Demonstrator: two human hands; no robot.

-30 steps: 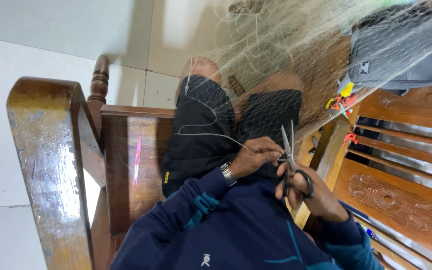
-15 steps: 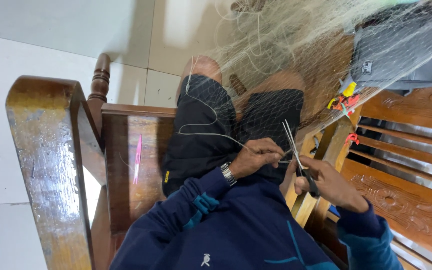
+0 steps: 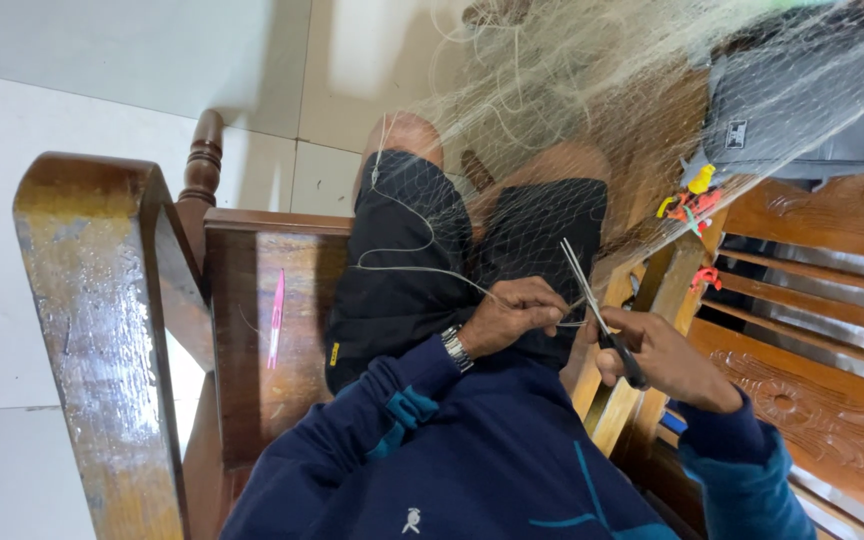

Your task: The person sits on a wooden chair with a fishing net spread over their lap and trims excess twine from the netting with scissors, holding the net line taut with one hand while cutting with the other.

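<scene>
My left hand (image 3: pixel 514 314), with a metal watch on its wrist, pinches a strand of the pale fishing net (image 3: pixel 552 130) over my lap. My right hand (image 3: pixel 664 362) grips black-handled scissors (image 3: pixel 595 312). Their blades point up and left, slightly parted, beside my left fingers at the pinched strand. The net drapes over my black shorts (image 3: pixel 422 270) and knees and spreads toward the floor and bench. A thin white line (image 3: pixel 402 262) loops across my left thigh.
I sit on a carved wooden bench (image 3: pixel 812 400) with a thick armrest (image 3: pixel 102 320) at left. A pink netting needle (image 3: pixel 276 318) lies on the seat. Small yellow and red floats (image 3: pixel 692 200) hang on the net near a grey bag (image 3: pixel 802 110). White tiled floor lies beyond.
My right hand has lowered and tilted the scissors so the blades, first upright, now slant toward my left fingers. My left hand holds its pinch.
</scene>
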